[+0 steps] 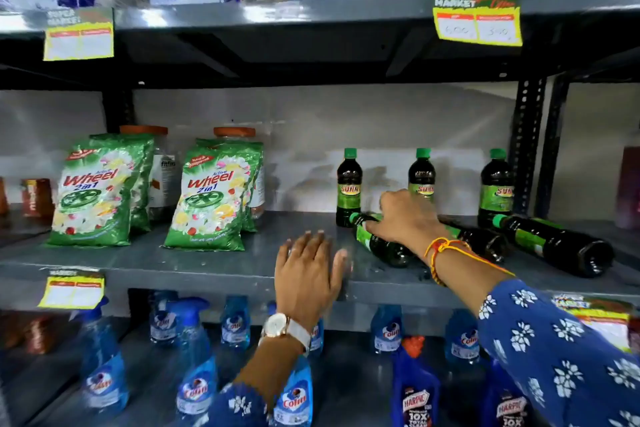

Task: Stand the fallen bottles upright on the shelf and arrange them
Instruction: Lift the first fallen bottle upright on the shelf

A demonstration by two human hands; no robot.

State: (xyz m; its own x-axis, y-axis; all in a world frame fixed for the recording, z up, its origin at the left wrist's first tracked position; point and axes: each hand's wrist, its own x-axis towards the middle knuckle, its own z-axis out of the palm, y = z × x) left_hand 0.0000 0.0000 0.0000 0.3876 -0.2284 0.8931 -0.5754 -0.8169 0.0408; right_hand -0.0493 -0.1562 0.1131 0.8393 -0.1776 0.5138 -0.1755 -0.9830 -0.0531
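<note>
Hands come first: the left hand (308, 274) lies flat and spread, palm down, on the front edge of the grey painted metal shelf (214, 263), holding nothing; a pale-strapped round wristwatch (282, 328) sits on its wrist. The right hand (407, 217), with a red and yellow thread band (441, 255) at the wrist and a blue floral-print sleeve (554, 347) behind it, reaches across the shelf with its fingers half-curled over the neck end of a fallen dark glossy plastic bottle with a green cap and green label (381, 241); whether the grip has fully closed cannot be told. Two more such bottles lie on their sides to the right, one mostly hidden behind the forearm (485, 241), the other near the right upright with its flat base toward the camera (557, 243). Three matching bottles stand upright along the back: left (349, 184), middle (421, 173), right (497, 184). To the left on the same shelf stand shiny green crinkled detergent pouches (214, 198), with clear orange-lidded jars (234, 135) behind them. Below stand translucent blue spray bottles (195, 374).
</note>
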